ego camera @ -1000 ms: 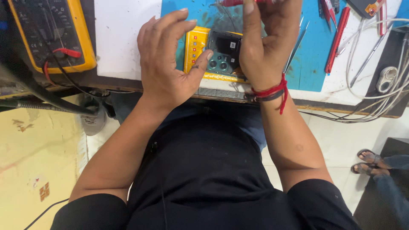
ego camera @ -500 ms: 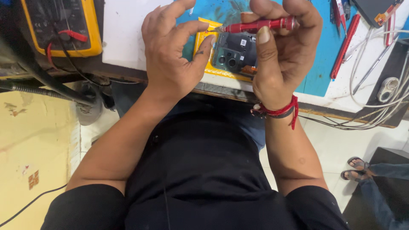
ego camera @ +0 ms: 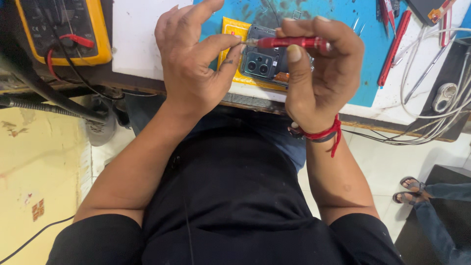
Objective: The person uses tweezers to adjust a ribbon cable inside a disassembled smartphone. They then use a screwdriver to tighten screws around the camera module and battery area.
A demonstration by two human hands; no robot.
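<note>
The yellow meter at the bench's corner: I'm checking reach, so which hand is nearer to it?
Left. The left hand sits beside the phone, just right of the yellow meter. The right hand, holding the red screwdriver, is farther away, beyond the phone.

Hands crowding the phone, clutter closing in on the right

Both hands are hovering over the phone, the left hand blocking its left edge and the right hand with its red screwdriver covering the top. Bare white board is lying open to the left, before the yellow multimeter. On the right, red tools and white cables are hemming in the blue mat.
</note>
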